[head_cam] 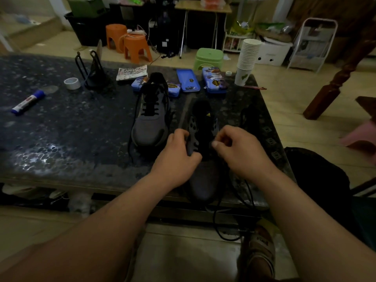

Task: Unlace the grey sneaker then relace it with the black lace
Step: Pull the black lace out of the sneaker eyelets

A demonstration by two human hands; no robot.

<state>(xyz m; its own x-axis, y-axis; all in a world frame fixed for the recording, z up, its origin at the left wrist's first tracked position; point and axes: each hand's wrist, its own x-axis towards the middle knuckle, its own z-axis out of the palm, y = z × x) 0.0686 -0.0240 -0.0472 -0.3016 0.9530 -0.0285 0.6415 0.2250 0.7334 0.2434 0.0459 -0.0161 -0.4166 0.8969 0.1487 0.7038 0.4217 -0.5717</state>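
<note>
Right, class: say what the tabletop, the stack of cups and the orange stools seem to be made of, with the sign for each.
Tabletop: probably polished stone; dark, speckled, with glossy glare patches.
Stack of cups: likely paper; matte white, thin nested rims.
Orange stools: seemingly moulded plastic; smooth, one even colour.

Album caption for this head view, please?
Left hand holds the near grey sneaker, right hand pinches its black lace; laced twin alongside.

**Both hands curled, close together**

Your forearms reach forward side by side. Your left hand (179, 153) curls its fingers round the edge of the grey sneaker (203, 180); your right hand (238, 153) pinches thumb to forefinger, contents unclear.
</note>
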